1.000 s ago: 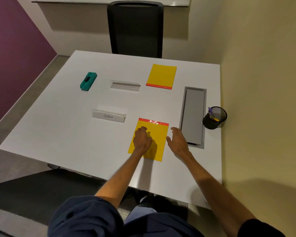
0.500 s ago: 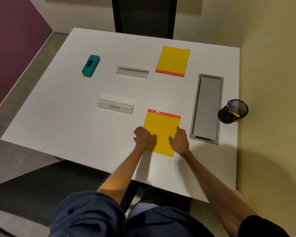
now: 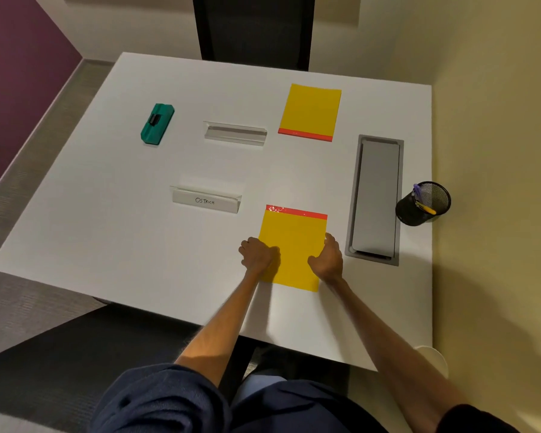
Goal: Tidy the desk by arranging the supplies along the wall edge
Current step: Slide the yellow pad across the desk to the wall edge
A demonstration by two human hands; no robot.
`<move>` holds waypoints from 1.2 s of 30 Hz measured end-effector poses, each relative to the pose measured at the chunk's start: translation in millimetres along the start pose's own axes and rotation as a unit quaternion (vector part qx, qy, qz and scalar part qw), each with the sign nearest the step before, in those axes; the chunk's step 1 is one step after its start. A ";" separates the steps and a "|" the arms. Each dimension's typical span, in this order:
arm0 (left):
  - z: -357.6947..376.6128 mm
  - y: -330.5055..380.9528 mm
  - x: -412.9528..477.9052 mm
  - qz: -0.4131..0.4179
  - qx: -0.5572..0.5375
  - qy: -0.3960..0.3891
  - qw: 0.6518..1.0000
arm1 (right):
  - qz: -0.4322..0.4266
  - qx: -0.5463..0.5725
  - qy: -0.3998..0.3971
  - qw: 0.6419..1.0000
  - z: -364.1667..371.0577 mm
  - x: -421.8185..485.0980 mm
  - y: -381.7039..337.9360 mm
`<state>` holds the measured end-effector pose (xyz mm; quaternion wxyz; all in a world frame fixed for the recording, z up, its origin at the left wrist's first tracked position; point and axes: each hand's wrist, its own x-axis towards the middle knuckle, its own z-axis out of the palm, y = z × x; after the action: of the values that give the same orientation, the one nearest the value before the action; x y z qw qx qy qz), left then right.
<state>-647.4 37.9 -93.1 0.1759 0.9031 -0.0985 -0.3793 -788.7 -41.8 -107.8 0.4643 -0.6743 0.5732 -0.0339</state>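
Sleeve (image 3: 156, 398): dark blue, nearest of all, below the near pad (image 3: 294, 245).

Left hand (image 3: 258, 256): at the near pad's left edge, touching it, fingers curled under into a fist-like shape; cannot tell whether pinching the pad or only resting against it.

Right hand (image 3: 327, 259): at the near pad's right edge, cupped, fingers bent round that edge, thumb toward the pad's face; gripping the pad.

Near pad: yellow, red strip along its far edge, flat on the white desk (image 3: 138, 245), well apart from the yellow wall (image 3: 497, 120).

Nameplate (image 3: 205, 200): left of the near pad and slightly beyond, apart from it; white, hand-lettered "OSTRICH".

Hatch (image 3: 377, 198): grey, long, set into the desk just right of the near pad.

Cup (image 3: 419, 207): black mesh, right of the near pad past the hatch, against the wall; purple and yellow pens inside.

Holder (image 3: 235, 133): clear, beyond the near pad, to the left.

Far pad (image 3: 310, 109): yellow, straight beyond the near pad, red strip on its near edge.

Eraser (image 3: 157, 123): teal, far left of and beyond the near pad.

Chair (image 3: 253, 29): black, farthest beyond the near pad, behind the desk.
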 end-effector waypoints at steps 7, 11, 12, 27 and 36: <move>-4.6 -17.9 -1.4 0.024 -0.149 -0.012 0.988 | 0.035 0.052 -0.004 0.998 -2.5 -0.6 4.7; -10.9 -18.8 -3.8 0.080 -0.243 -0.017 0.967 | 0.058 0.070 -0.020 0.996 -8.9 0.7 8.2; -13.3 -18.0 -5.4 0.098 -0.262 -0.025 0.960 | 0.061 0.074 -0.022 0.995 -10.6 0.4 9.1; -48.5 18.1 -22.0 0.284 -0.209 -0.090 0.931 | -0.155 -0.083 0.117 0.977 -56.7 14.6 -39.6; -42.4 23.6 -27.8 0.290 -0.188 -0.096 0.934 | -0.191 -0.086 0.154 0.966 -58.7 0.5 -37.3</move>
<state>-637.2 35.1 -38.1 0.4342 0.7452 -0.2996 -0.4079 -794.8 -79.9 -50.0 0.2957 -0.7953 0.4988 -0.1765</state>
